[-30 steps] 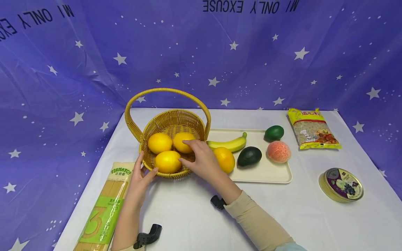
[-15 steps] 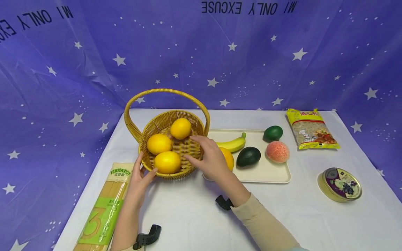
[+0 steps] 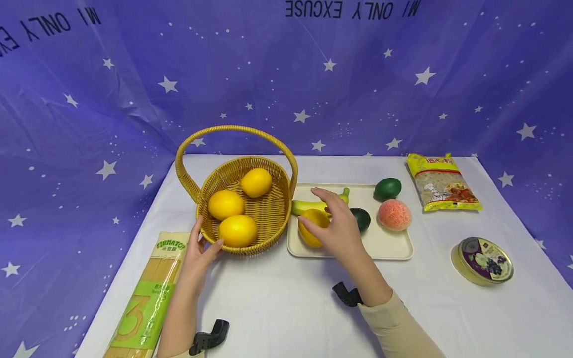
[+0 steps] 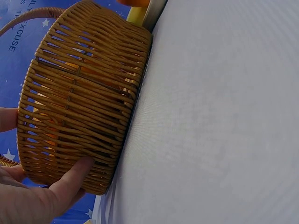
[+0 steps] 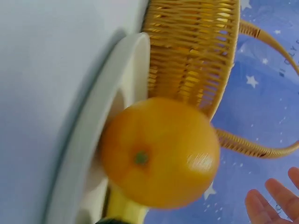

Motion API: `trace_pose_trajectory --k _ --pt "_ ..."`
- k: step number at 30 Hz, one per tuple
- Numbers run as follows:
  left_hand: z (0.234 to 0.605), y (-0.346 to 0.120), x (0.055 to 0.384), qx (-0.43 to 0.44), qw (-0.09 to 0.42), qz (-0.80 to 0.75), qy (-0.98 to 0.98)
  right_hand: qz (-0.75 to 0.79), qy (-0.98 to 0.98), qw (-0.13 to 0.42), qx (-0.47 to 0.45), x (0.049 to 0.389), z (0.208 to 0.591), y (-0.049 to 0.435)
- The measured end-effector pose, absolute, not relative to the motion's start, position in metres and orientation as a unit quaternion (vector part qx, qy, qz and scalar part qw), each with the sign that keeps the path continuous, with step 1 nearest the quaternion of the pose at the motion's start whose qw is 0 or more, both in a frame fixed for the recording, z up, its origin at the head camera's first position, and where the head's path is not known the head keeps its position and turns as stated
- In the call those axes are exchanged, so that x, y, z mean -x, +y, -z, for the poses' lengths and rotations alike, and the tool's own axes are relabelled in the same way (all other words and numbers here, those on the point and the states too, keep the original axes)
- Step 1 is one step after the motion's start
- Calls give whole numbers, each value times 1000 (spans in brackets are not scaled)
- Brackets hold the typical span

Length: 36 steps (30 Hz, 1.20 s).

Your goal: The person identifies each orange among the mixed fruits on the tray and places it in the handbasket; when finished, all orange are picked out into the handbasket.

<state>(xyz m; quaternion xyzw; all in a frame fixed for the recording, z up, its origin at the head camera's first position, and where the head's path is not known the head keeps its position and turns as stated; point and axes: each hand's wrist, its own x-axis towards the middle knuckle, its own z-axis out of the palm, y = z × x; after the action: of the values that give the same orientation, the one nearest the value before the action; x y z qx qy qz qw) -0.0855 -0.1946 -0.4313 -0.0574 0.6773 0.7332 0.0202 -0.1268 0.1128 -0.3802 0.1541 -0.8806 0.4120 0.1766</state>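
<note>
A wicker basket (image 3: 268, 238) with a tall hoop handle stands at the left of the table, three yellow-orange fruits (image 3: 238, 231) lying inside. My left hand (image 3: 199, 261) grips its near left rim; in the left wrist view a fingertip (image 4: 77, 175) presses the woven wall. Over the cream tray (image 3: 385, 248), my right hand (image 3: 342, 233) hovers with thumb and fingers spread about an orange (image 3: 310, 236), apart from it in the right wrist view. Partly behind that hand lie a banana (image 3: 306, 207) and a dark green avocado (image 3: 361, 220).
A small green fruit (image 3: 387, 189) and a pink peach (image 3: 394, 215) sit at the tray's right. Beyond are a yellow food bag (image 3: 443, 184) and a round tin (image 3: 482, 262). A spaghetti pack (image 3: 145, 303) lies left of my left arm. A starry purple cloth hangs behind.
My right hand has let go of a fruit, which now rests farther back in the basket, and has moved right over the tray's orange. My left hand has stayed at the rim.
</note>
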Motion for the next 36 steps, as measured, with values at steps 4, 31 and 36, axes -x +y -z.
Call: trace_pose_trajectory --k 4,31,36 --pt "431 -195 85 61 20 -736 674 -407 -891 155 -129 124 387 124" --pt "431 -195 85 61 22 -737 673 -347 -936 -12 -58 130 422 131" --pt "430 -194 85 62 23 -736 674 -349 -935 -5 -60 132 423 134"
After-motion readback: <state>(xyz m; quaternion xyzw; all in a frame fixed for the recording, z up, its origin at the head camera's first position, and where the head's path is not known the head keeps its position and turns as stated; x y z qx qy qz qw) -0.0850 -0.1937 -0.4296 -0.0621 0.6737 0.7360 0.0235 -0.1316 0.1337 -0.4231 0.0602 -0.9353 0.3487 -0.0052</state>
